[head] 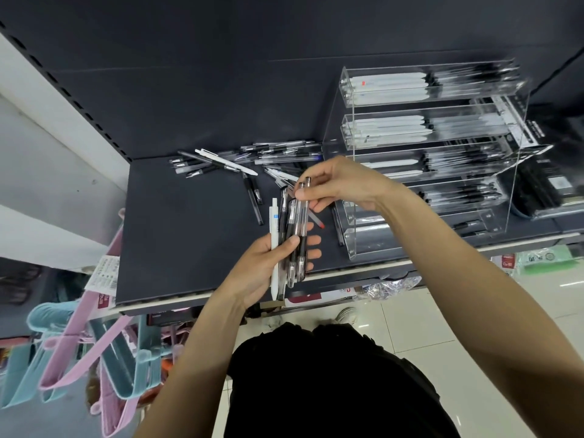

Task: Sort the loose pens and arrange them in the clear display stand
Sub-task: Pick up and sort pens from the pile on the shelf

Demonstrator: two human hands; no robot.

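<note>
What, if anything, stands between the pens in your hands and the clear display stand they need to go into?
Nothing visible does. The left hand holds the bundle of pens, and the right hand pinches the tops of two. The clear display stand sits just right of them on the shelf, its open trays facing the hands, with only bare shelf between.

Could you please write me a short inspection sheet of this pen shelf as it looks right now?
Surface: dark shelf, pens scattered at its back.
Job's things: loose pens piled left of the clear display stand, whose tiers hold white and black pens.
Clutter: lone pen lying apart.
Grippers: left hand grips a pen bundle; right hand pinches its top ends.
Cables: nothing seen.
Surroundings: pink and blue hangers below left; tiled floor.
</note>
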